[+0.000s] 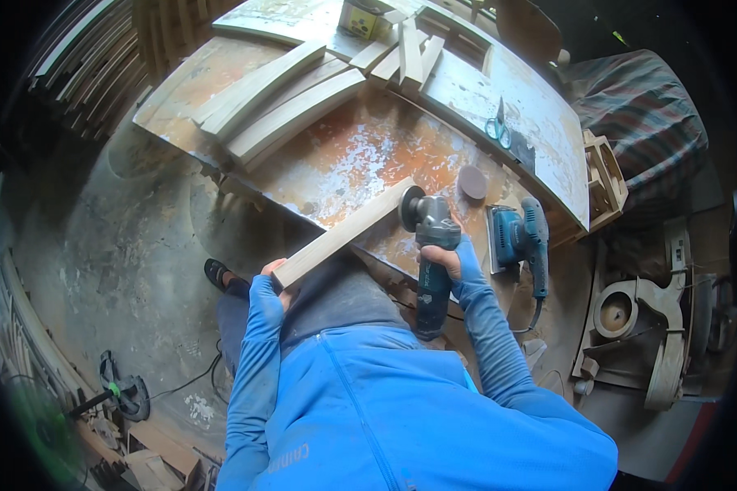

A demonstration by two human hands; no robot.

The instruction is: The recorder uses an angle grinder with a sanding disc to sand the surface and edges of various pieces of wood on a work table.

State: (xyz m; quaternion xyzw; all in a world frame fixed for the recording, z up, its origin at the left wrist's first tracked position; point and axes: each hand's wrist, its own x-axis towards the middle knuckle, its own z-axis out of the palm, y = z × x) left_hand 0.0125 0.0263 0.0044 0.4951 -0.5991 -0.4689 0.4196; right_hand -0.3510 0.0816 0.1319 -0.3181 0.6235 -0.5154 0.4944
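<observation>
Left hand (267, 293) closed round near end of pale wooden bar (344, 234); bar slants from lap to bench (368, 155), probably braced that way; right hand (457, 260) wrapped round grinder (434, 286), disc at bar's far end, contact unclear; sander (512, 236) just right, likely for easy reach; curved pieces (303, 113) set back, presumably leaving working room

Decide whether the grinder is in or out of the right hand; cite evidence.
In: the right hand curls around the grinder, whose disc is at one end of the wooden bar.
</observation>
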